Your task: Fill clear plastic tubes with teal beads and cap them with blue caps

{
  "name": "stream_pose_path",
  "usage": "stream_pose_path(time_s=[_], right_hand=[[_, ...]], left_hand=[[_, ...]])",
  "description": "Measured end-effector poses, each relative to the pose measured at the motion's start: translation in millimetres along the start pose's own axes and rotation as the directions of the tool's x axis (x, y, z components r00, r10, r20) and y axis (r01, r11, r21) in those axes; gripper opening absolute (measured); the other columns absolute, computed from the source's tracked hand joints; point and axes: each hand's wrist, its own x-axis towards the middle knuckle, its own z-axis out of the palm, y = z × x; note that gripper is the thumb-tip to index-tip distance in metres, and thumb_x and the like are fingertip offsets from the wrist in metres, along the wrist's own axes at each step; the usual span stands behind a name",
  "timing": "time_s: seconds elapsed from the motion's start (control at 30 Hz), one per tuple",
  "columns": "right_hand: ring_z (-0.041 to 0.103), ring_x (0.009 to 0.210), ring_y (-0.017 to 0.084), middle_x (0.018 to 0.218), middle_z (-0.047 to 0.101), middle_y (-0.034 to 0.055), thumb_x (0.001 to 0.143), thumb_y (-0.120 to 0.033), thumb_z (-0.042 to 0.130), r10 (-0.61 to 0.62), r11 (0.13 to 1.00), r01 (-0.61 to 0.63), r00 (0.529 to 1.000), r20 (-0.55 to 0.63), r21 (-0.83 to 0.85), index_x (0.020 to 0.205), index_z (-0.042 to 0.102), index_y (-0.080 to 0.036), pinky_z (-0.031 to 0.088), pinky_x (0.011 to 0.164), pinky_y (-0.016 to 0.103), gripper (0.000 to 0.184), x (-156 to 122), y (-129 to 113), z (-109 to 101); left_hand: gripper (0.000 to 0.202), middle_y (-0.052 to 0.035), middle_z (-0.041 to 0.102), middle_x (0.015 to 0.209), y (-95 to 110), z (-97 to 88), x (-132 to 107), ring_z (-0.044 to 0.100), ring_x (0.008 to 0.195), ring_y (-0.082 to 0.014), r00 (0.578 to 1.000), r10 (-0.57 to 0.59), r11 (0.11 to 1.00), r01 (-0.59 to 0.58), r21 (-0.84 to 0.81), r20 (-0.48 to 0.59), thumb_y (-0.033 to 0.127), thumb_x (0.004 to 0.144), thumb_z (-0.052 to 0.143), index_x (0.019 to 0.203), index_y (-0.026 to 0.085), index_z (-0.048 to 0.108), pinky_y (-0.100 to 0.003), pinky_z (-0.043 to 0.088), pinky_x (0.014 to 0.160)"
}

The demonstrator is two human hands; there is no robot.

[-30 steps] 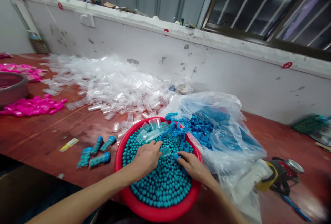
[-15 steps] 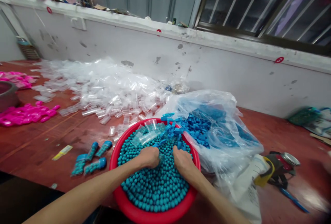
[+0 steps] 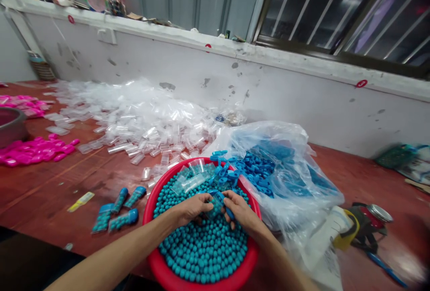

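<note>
Over a red basin [image 3: 152, 255] full of teal beads [image 3: 201, 255], my two hands meet. My left hand [image 3: 193, 208] is closed on a clear plastic tube [image 3: 217, 207] with teal beads inside. Pinched in the fingers of my right hand [image 3: 240, 208] is a blue plastic cap [image 3: 230, 213], right beside the tube. More blue shows at the tube's upper end, partly hidden by fingers. Empty clear tubes [image 3: 195, 181] and loose blue caps [image 3: 223, 170] lie on the beads at the basin's far side.
Capped, bead-filled tubes [image 3: 122, 220] lie left of the basin. Behind them spreads a heap of clear tubes [image 3: 154, 121]. A plastic bag of blue caps [image 3: 258, 165] leans at the basin's right. Pink caps [image 3: 36, 150] and a grey bowl [image 3: 11, 125] sit far left.
Both hands have risen slightly from down in the beads and come closer together. The bead-filled tube and the blue cap now show between the fingers.
</note>
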Motion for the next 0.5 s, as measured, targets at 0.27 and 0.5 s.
stream_pose_path(time_s=[0.27, 0.5], right_hand=[[0.045, 0.043, 0.008, 0.065, 0.051, -0.0037, 0.082, -0.035, 0.042, -0.153, 0.98, 0.138, 0.983, -0.1, -0.144, 0.105, 0.052, -0.02, 0.036, 0.034, 0.017, 0.029, -11.7, -11.4, 4.5], [0.054, 0.06, 0.014, 0.064, 0.059, -0.0008, 0.086, -0.028, 0.036, -0.365, 0.844, 0.288, 0.927, -0.09, -0.452, 0.098, 0.063, -0.022, 0.044, 0.057, 0.024, 0.03, -25.9, -21.3, 16.8]], left_hand=[[0.029, -0.0001, 0.059, 0.071, 5.4, 14.6, -21.9, 0.055, 0.056, -0.0106, 0.99, 0.13, 0.983, -0.137, -0.125, -0.06, 0.043, 0.071, 0.052, 0.084, 0.017, 0.044, -0.018, 0.033, 0.045], [0.041, 0.0005, 0.057, 0.074, -0.2, 28.2, -33.8, 0.056, 0.053, -0.0105, 0.977, 0.157, 0.958, -0.187, -0.218, -0.147, 0.045, 0.07, 0.053, 0.1, 0.018, 0.043, -0.015, 0.034, 0.037]])
